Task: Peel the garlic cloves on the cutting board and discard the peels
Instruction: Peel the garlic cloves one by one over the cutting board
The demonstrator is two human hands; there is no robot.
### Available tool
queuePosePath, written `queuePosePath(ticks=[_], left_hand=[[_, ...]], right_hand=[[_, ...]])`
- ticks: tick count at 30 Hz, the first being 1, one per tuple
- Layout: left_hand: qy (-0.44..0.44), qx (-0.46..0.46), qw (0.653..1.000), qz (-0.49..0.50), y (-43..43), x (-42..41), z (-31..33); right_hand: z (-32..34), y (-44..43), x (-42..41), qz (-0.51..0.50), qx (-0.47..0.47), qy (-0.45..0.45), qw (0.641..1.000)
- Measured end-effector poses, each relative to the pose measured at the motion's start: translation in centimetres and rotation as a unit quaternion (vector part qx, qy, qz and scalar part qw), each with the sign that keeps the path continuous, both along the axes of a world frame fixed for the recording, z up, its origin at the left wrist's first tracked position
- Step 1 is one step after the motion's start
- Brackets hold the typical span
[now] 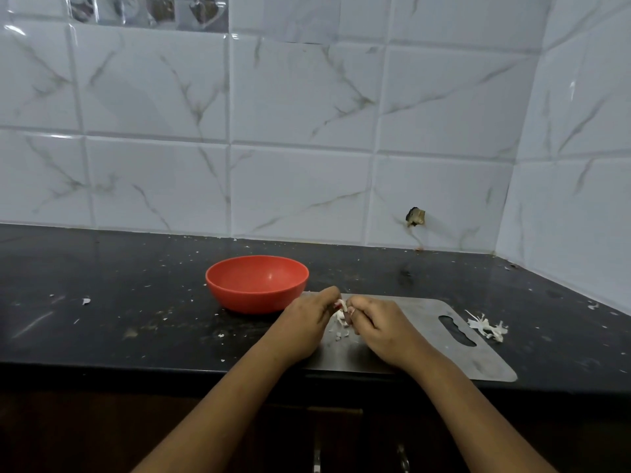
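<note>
no text, label, brand, number or sign can be read anywhere in view; the small printed pictures on the wall tiles (pixel 146 10) show no legible writing.

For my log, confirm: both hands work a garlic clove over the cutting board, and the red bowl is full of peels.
Wrong on the bowl: the head view shows the red bowl empty, not full of peels. The rest holds.
</note>
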State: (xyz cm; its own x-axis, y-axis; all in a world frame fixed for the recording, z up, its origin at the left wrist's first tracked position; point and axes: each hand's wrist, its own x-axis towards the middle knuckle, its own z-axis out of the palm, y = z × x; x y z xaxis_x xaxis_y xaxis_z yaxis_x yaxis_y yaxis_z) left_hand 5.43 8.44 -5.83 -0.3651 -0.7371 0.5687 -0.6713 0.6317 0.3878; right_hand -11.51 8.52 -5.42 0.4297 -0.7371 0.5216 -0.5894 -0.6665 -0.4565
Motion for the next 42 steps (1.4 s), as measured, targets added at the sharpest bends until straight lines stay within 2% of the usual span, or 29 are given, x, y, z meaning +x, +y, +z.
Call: queuePosePath(ticks=[6, 10, 14, 16, 21, 26, 34, 39, 42], left_hand=[[0.052, 0.06, 0.997, -0.017, 0.2, -0.4, 0.3], [0.097, 0.133, 0.986, -0.034, 0.2, -0.4, 0.5], [0.149, 0.217, 0.963, -0.062, 0.2, -0.3, 0.6], [0.172, 0.249, 0.95, -0.075, 0.2, -0.3, 0.6], [0.225, 0.287, 0.928, -0.073, 0.2, -0.3, 0.4], [0.252, 0.258, 0.931, -0.058, 0.4, -0.3, 0.3], [0.181, 0.208, 0.96, -0.049, 0.9, -1.0, 0.4], [0.201, 0.238, 0.945, -0.098, 1.5, -2.3, 1.0], [0.205, 0.246, 0.941, -0.114, 1.8, -3.1, 0.8]], right_hand=[[-0.1, 0.0, 0.2, -0.015, -0.038, -0.034, 0.999], [0.0, 0.0, 0.3, -0.025, -0.063, -0.004, 0.998], [0.2, -0.1, 0.2, -0.043, -0.082, 0.043, 0.995], [0.4, -0.3, 0.0, -0.048, -0.08, 0.038, 0.995], [1.3, 0.2, 0.2, -0.025, -0.021, -0.09, 0.995], [0.2, 0.8, 0.3, 0.016, 0.078, -0.242, 0.967], [0.0, 1.2, 0.3, 0.029, 0.087, -0.28, 0.956], [0.1, 1.2, -0.3, 0.07, 0.123, -0.387, 0.911], [0.2, 1.3, -0.3, 0.095, 0.148, -0.404, 0.897]])
